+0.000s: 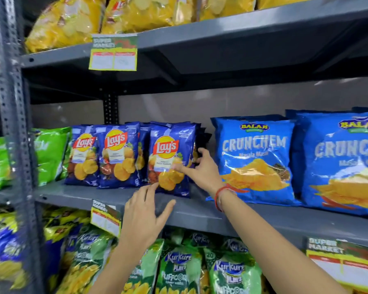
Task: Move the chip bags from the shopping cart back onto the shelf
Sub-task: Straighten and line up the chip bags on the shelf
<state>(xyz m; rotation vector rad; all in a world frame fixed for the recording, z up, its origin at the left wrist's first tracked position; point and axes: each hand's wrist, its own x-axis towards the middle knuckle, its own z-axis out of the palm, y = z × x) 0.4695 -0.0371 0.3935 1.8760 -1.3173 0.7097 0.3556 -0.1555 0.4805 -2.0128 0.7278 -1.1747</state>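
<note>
Left hand [146, 211]: spread open, nothing held, fingertips placed at the shelf [200, 213] edge below the bag.
Right hand [201, 166]: grip apart, thumb laid on the front Lay's bag [171, 155], fingers curled behind its 3 o'clock edge.
Front Lay's bag: stood upright on the shelf, Crunchem bag [255, 160] at 3 o'clock.
</note>
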